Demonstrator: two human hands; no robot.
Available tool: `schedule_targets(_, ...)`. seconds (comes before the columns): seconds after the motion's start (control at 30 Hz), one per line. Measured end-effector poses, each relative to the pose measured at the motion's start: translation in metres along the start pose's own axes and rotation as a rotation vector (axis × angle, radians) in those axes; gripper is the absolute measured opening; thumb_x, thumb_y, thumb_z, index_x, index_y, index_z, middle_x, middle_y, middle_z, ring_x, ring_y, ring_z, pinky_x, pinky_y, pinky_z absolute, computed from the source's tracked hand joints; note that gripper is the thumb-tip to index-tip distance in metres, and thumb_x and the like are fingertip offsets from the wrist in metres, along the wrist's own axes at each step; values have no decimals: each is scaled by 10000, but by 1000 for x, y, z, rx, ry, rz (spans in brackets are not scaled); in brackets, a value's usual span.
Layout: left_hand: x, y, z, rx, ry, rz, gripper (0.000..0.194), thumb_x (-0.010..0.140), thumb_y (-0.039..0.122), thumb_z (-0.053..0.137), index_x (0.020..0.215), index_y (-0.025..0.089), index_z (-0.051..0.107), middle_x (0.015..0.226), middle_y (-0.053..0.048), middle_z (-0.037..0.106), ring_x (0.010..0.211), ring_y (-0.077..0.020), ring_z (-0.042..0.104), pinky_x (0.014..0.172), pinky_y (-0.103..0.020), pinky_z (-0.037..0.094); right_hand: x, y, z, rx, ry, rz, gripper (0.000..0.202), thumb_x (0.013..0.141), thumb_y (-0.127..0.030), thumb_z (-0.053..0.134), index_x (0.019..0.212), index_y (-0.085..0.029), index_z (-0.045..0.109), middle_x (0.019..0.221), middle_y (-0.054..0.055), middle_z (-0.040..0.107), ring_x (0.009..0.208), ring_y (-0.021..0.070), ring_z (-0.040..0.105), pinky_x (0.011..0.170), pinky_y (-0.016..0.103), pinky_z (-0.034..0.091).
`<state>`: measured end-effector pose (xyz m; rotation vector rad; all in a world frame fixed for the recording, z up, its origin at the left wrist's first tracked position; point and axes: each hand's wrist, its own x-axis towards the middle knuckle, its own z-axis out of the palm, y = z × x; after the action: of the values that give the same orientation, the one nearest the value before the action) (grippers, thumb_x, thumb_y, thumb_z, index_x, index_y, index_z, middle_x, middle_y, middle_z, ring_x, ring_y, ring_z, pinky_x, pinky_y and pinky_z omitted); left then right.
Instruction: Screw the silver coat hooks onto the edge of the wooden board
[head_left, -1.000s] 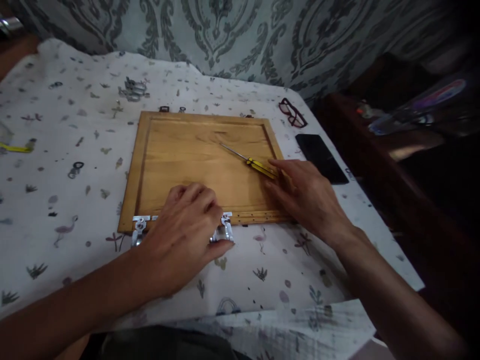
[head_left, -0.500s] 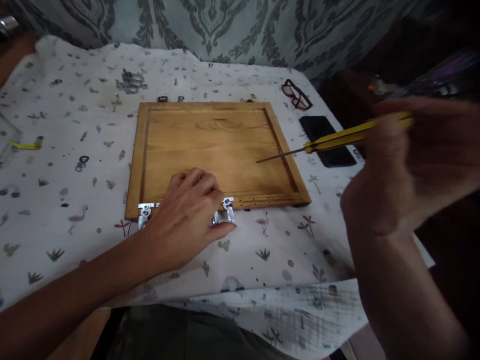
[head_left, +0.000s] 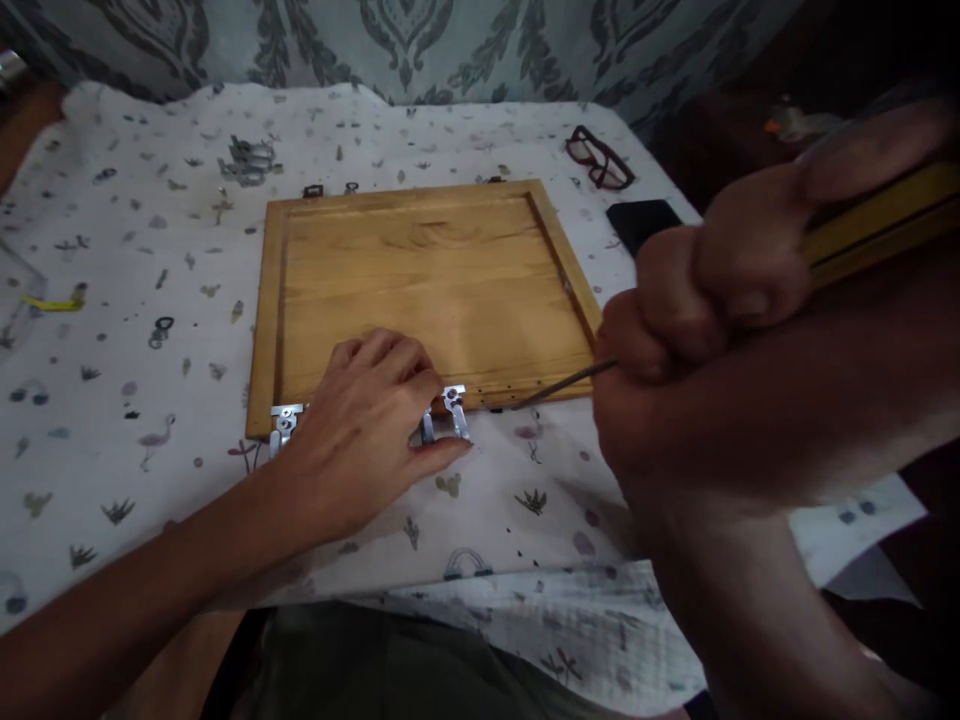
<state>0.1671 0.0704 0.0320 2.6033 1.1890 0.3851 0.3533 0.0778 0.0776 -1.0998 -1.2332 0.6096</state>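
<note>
One small yellow thing [head_left: 56, 303] lies by the left side of the picture, too blurry to name. In the upper left, a pile of metal bits [head_left: 247, 160] sits on the white cloth [head_left: 169, 520]. The wooden board [head_left: 427, 290] lies flat in the middle. At its near edge, toward the lower left, is one shiny hinge [head_left: 285, 422], partly behind the left hand [head_left: 371, 420]. The hand hides some of the board's edge too. Its fingers are bent down, and the thumb sticks out, apart from the pointing finger. The thumb tip touches the end of the other hinge [head_left: 454, 410]. The other fingertips are tucked out of sight, so I can't tell if they squeeze anything. The red-brown glasses [head_left: 598, 157] lie in the upper right, with a flat black thing [head_left: 637, 222] below them, part of it behind the right hand [head_left: 697, 300]. That big, blurry hand is closed tight around the screwdriver [head_left: 562, 382]. The yellow handle is cut off at the right side. Its thin tip is by the board's near edge, but I can't tell if they touch.
</note>
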Motion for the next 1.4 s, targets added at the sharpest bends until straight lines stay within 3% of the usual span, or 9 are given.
schedule_targets(0.07,0,0,0,-1,0,-2,265,869,392,726,964,145,708,1029,-82,672,1067,-299,562,908,-475,445,-1,-10,15,173,243,196,642,893,-811,290,627,-226,303,578,-30,169,374,76,205,309,279,196)
schedule_targets(0.3,2,1,2,-1,15,5,284,858,407,735,943,138,715,1004,-84,679,1034,-297,575,886,-487,456,-1,-12,24,286,-48,193,723,906,-743,420,524,-178,181,412,-19,64,298,73,152,265,256,201)
schedule_targets(0.5,1,2,-1,12,2,1,292,876,410,721,966,132,710,1031,-91,671,1043,-303,576,884,-490,461,-3,-5,27,262,-56,143,665,931,-731,375,558,-206,212,447,-33,70,314,75,132,270,264,205)
schedule_targets(0.63,0,2,-2,15,-8,6,247,908,356,687,993,125,705,1047,-97,663,1067,-297,574,908,-481,459,-5,-4,32,294,25,160,673,922,-779,269,551,-218,252,447,-30,81,316,87,132,280,279,197)
schedule_targets(0.77,0,1,0,20,25,12,282,850,410,748,953,150,710,1023,-91,672,1047,-305,586,872,-482,468,-6,-1,33,307,85,220,651,928,-741,323,543,-218,279,447,-29,106,323,94,157,284,296,209)
schedule_targets(0.97,0,0,1,4,29,17,272,839,410,759,931,160,704,1008,-81,671,1032,-301,584,861,-480,464,-8,5,29,422,-37,165,596,1002,-592,296,541,-213,289,446,-25,126,333,101,179,294,284,216)
schedule_targets(1.13,2,1,0,-4,4,-4,253,824,396,775,899,164,705,970,-76,669,1023,-303,584,863,-489,467,-10,-2,34,354,-144,110,611,980,-657,310,557,-216,304,445,-27,179,323,88,201,286,269,221)
schedule_targets(1.3,3,2,-1,-3,-23,-10,238,840,387,761,902,162,713,989,-86,666,1042,-310,576,905,-506,461,-13,-7,32,177,-279,83,516,951,-689,337,672,-256,364,480,-13,307,389,146,340,336,300,351)
schedule_targets(1.4,3,2,0,14,-19,-7,252,837,384,766,888,142,717,987,-97,659,1044,-321,570,896,-504,452,-18,-4,27,168,-276,38,471,979,-631,294,735,-277,487,608,30,442,537,184,488,506,359,499)
